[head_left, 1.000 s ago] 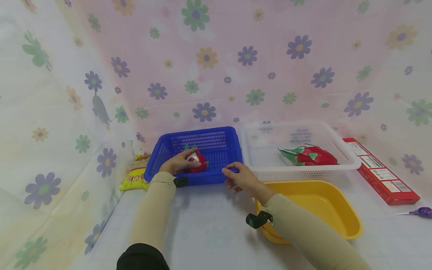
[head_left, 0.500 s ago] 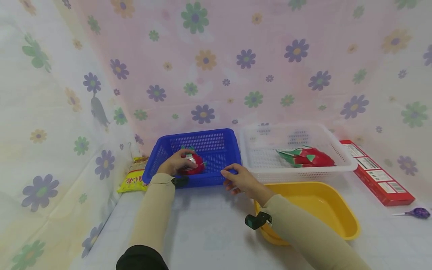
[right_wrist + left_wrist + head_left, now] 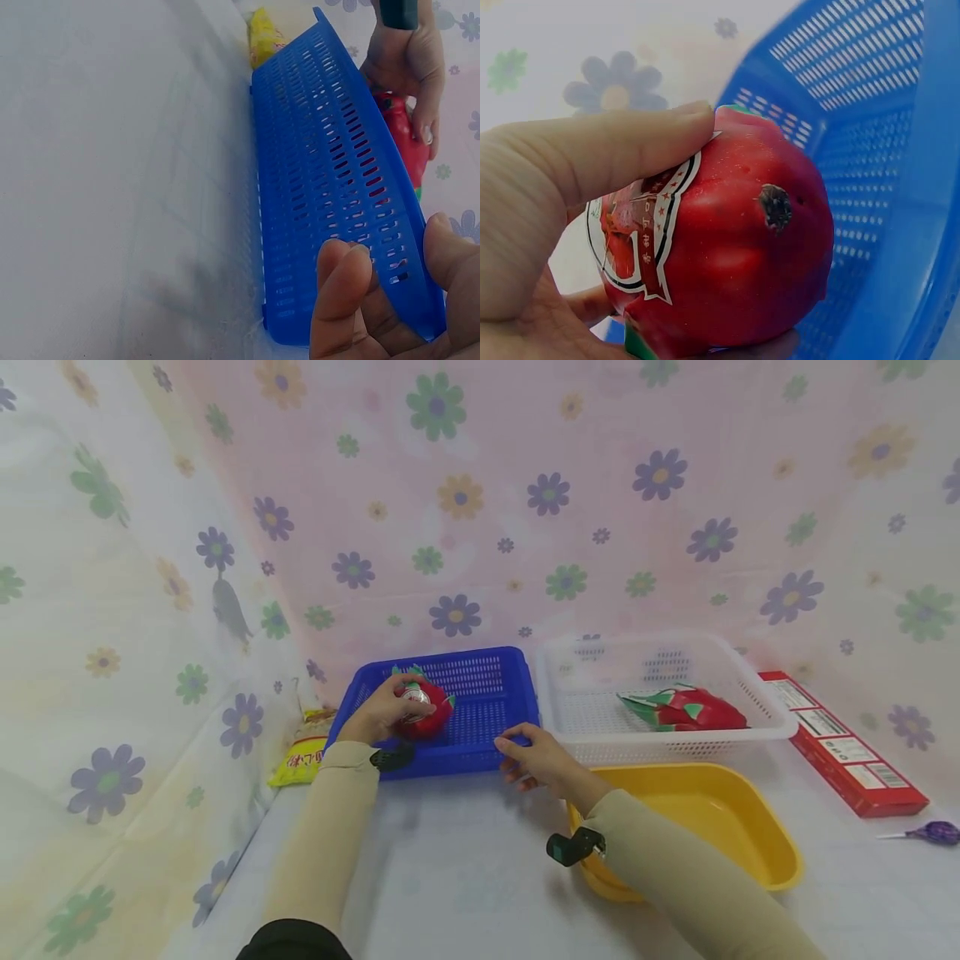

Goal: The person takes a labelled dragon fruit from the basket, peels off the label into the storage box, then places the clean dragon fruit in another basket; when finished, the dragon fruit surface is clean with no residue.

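My left hand point(image 3: 378, 710) grips a red dragon fruit point(image 3: 435, 720) with green tips, above the left part of the blue basket point(image 3: 521, 681). In the left wrist view the thumb lies over a printed label point(image 3: 656, 229) on the dragon fruit point(image 3: 742, 247), whose dark stem scar faces the camera. My right hand point(image 3: 543, 760) holds the basket's front right corner. Seen from the right wrist, the thumb point(image 3: 446, 247) is on the inner side of the rim and curled fingers point(image 3: 341, 292) are outside the slotted wall.
A white basket point(image 3: 772, 727) on the right contains red-and-green dragon fruit point(image 3: 705, 708). In front of it is a yellow tray point(image 3: 783, 860), partly under my right forearm. A red box point(image 3: 862, 760) and a lollipop point(image 3: 933, 832) lie far right; a yellow packet point(image 3: 300, 760) sits left.
My left hand has lifted the dragon fruit slightly and shifted it left, and the fruit has turned a little. The right hand stays at the basket corner.
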Demonstrator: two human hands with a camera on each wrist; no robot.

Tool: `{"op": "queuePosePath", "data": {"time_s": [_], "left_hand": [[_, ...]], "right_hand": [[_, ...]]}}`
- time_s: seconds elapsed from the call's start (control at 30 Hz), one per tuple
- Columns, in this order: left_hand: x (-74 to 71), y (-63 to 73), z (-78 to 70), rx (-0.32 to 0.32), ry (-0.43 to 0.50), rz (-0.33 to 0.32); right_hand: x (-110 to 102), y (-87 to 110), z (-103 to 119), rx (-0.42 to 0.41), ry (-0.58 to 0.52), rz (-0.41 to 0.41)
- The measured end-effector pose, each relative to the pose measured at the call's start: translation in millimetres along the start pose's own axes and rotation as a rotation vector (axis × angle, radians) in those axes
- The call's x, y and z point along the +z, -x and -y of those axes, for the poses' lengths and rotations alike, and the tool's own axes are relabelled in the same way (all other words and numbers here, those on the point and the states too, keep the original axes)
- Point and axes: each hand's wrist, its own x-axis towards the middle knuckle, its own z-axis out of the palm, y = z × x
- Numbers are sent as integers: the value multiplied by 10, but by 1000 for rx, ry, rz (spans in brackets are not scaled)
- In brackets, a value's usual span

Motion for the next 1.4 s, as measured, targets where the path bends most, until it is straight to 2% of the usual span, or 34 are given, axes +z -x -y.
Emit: {"op": "queuePosePath", "data": {"time_s": [0.23, 0.4, 0.6, 0.77, 1.07, 1.4], "left_hand": [[-23, 206, -159, 9, 42, -24], [-38, 412, -241, 39, 5, -34], [-27, 639, -268, 85, -33, 0], [12, 835, -273, 90, -50, 0], [121, 1134, -227, 76, -91, 21], [220, 1444, -16, 85, -69, 70]], "right_hand": [[-4, 28, 7, 1, -10, 0], [10, 27, 5, 3, -15, 8], [36, 27, -16, 17, -26, 9], [39, 33, 19, 9, -9, 10], [-8, 37, 21, 22, -12, 4], [14, 45, 51, 21, -5, 0]]}}
